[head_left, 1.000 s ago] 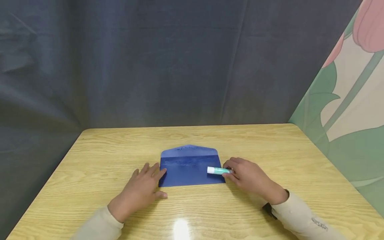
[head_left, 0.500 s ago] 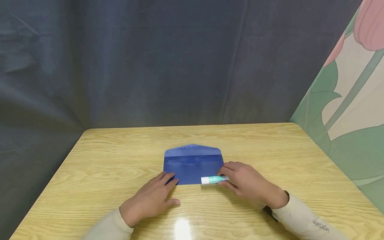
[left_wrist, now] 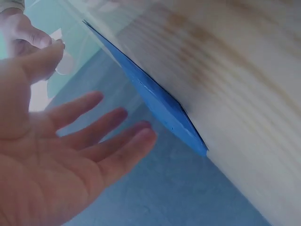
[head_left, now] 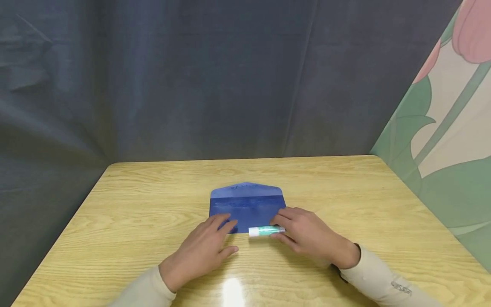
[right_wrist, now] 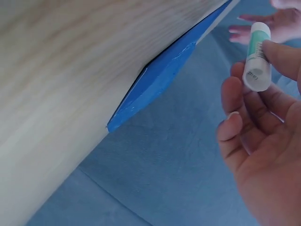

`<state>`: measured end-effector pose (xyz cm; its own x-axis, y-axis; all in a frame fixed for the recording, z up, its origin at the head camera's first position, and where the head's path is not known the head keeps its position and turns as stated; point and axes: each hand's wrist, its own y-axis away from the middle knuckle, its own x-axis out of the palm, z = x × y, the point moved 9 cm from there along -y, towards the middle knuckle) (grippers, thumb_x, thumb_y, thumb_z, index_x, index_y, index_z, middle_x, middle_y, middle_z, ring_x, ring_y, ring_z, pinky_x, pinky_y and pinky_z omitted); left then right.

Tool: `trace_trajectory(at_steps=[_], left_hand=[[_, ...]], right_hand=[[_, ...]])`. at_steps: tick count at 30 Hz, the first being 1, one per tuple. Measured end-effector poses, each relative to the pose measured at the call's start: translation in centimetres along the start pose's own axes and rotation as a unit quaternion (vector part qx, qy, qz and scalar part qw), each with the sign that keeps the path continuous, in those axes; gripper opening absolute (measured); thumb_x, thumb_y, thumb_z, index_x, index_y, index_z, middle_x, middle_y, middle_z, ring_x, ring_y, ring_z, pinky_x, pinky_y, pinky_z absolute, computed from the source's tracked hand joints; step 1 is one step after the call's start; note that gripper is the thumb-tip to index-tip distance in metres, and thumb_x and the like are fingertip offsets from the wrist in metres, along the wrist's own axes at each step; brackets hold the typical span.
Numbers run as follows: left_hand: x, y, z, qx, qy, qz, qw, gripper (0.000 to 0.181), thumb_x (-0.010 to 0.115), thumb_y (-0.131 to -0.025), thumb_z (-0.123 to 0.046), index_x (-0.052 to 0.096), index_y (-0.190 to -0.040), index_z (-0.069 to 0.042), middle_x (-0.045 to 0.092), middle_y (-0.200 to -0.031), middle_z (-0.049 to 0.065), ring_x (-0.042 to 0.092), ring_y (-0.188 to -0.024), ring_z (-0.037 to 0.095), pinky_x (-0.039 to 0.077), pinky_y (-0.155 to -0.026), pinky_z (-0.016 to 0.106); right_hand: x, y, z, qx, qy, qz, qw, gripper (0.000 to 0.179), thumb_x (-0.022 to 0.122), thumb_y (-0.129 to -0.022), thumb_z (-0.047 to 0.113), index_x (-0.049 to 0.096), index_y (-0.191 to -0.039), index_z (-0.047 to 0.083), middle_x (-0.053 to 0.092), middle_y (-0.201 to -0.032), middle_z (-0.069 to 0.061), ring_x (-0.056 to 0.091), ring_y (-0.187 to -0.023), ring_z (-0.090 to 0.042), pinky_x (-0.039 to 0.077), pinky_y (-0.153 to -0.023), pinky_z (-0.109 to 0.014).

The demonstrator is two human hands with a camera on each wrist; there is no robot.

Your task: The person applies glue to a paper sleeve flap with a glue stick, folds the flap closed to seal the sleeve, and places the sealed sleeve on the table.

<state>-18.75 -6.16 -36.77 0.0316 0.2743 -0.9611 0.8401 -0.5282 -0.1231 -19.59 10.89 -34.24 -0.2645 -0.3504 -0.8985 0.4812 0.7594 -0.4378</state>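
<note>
Flat blue paper envelope (head_left: pixel 247 208), flap (head_left: pixel 247 189) far: best steadied by left hand (head_left: pixel 201 249), fingers apart, holding nothing. White-and-green cylindrical plastic tube (head_left: pixel 262 231): pinched by right hand (head_left: pixel 308 233).

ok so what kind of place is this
Probably a screened-off corner indoors: a wood-grain table, a dark sheet hanging behind it, and a tulip-patterned wall or panel on the right.
</note>
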Motion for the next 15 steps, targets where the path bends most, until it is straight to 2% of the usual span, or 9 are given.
trace_trajectory(at_steps=[5, 7, 11, 15], left_hand=[[-0.3, -0.3, -1.3, 0.007, 0.07, -0.022, 0.9973, 0.059, 0.068, -0.093, -0.043, 0.054, -0.142, -0.014, 0.058, -0.138, 0.005, 0.058, -0.127, 0.026, 0.051, -0.101, 0.046], [-0.4, -0.5, -2.0, 0.013, 0.08, -0.028, 0.9963, 0.056, 0.068, -0.093, -0.042, 0.056, -0.14, -0.014, 0.061, -0.132, 0.002, 0.061, -0.122, 0.023, 0.052, -0.101, 0.044], [-0.5, -0.5, -3.7, 0.038, 0.034, -0.046, 0.9977, 0.049, 0.068, -0.094, -0.04, 0.061, -0.133, -0.012, 0.067, -0.123, 0.0, 0.065, -0.113, 0.019, 0.055, -0.093, 0.042], [-0.7, -0.2, -4.9, 0.055, -0.009, -0.073, 0.9958, 0.04, 0.066, -0.095, -0.039, 0.065, -0.126, -0.013, 0.071, -0.115, -0.002, 0.068, -0.104, 0.017, 0.056, -0.083, 0.038]], right_hand=[[-0.5, -0.2, 1.1, -0.032, 0.002, -0.026, 0.9992, 0.022, 0.08, -0.083, 0.029, 0.068, -0.098, 0.018, 0.06, -0.087, 0.011, 0.052, -0.073, -0.002, 0.05, -0.067, -0.023], [-0.7, -0.3, 1.6, -0.043, 0.002, -0.036, 0.9984, 0.022, 0.08, -0.083, 0.029, 0.068, -0.098, 0.017, 0.061, -0.087, 0.01, 0.052, -0.073, -0.002, 0.05, -0.067, -0.023], [-1.0, -0.5, 2.4, -0.059, -0.006, -0.05, 0.997, 0.02, 0.077, -0.087, 0.03, 0.067, -0.1, 0.018, 0.061, -0.088, 0.01, 0.05, -0.072, -0.002, 0.048, -0.066, -0.019], [-1.5, -0.4, 2.8, -0.067, -0.013, -0.063, 0.9956, 0.017, 0.072, -0.091, 0.031, 0.067, -0.101, 0.018, 0.061, -0.089, 0.01, 0.051, -0.073, -0.002, 0.047, -0.066, -0.018]])
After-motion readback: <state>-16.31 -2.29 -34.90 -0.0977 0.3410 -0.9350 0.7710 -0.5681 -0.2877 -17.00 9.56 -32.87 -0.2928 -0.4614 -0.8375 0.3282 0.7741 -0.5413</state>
